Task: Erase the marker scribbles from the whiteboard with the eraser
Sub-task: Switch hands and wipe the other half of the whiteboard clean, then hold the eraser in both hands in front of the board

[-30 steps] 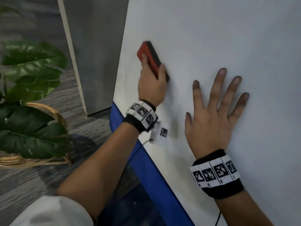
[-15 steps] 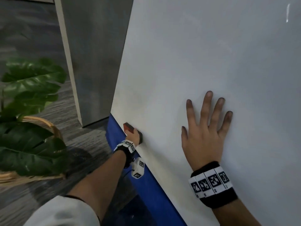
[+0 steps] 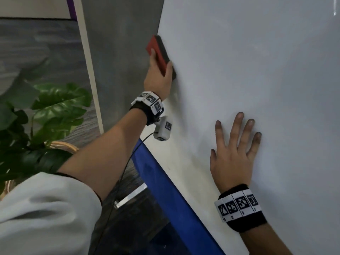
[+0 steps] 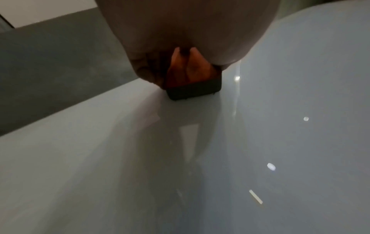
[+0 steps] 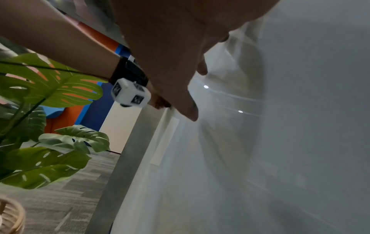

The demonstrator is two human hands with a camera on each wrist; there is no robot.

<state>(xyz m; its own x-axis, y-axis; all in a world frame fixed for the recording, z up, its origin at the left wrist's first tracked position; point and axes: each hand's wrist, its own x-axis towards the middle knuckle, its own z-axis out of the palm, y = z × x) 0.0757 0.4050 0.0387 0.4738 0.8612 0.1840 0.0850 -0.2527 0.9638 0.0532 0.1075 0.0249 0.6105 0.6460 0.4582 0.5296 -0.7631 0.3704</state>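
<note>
A red eraser [image 3: 158, 52] with a dark felt pad lies flat against the whiteboard [image 3: 248, 61] near its left edge. My left hand [image 3: 159, 70] grips it, thumb on one side and fingers on the other. The left wrist view shows the eraser [image 4: 192, 85] pressed on the whiteboard [image 4: 280, 126] under my palm. My right hand [image 3: 235, 150] is spread flat on the board lower right, fingers straight. In the right wrist view, my right hand [image 5: 180, 88] rests on the white surface [image 5: 280, 142]. No marker scribbles show on the board.
A blue frame [image 3: 171, 196] runs along the board's lower edge. A grey panel [image 3: 119, 61] stands behind the board's left edge. A large-leaved plant [image 3: 46, 116] in a wicker basket [image 3: 62, 146] sits on the carpet at left.
My left hand swept the eraser down to the board's lower left corner, then back up along the left edge. My right hand has stayed flat on the board.
</note>
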